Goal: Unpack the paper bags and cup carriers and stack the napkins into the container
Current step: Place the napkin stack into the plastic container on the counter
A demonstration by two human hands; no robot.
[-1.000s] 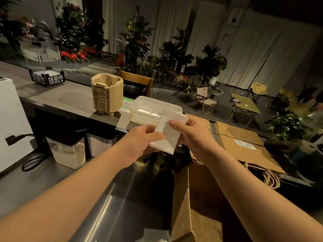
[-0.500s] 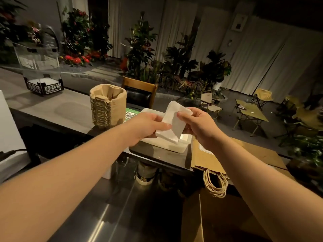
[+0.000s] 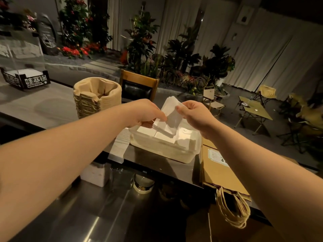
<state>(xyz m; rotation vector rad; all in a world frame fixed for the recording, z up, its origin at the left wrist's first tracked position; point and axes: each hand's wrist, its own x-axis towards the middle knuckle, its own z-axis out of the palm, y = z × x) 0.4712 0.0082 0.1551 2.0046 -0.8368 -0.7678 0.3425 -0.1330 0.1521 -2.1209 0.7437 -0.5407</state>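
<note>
Napkins (image 3: 170, 117), a small white stack of them, are held tilted in both hands just above the open container (image 3: 188, 152), their lower edge close over the white napkins already lying inside it. The left hand (image 3: 147, 113) pinches the stack's lower left corner, its fingers curled in with the fingertips closed on the paper. The right hand (image 3: 194, 113) grips the upper right edge between thumb and bent fingers. Neither hand touches the container itself.

The container is a pale, translucent tub standing on the raised bench (image 3: 43, 105). To its left on the same bench stands a tall stack of brown cup carriers (image 3: 97, 98), and a white paper strip (image 3: 118, 149) hangs over the bench edge beside the tub. Just right of the container lie flat brown paper bags (image 3: 218, 172), their twine handles (image 3: 232, 208) dangling off the front edge. Far left sits a black holder with white lettering (image 3: 26, 79).

Compared with half a second ago, the hands have carried the napkins forward and down, so that the stack now sits over the tub's opening rather than in front of its near rim; a second ago it was held well short of the container. The grip is unchanged: both hands still pinch the same two sides of the stack.
</note>
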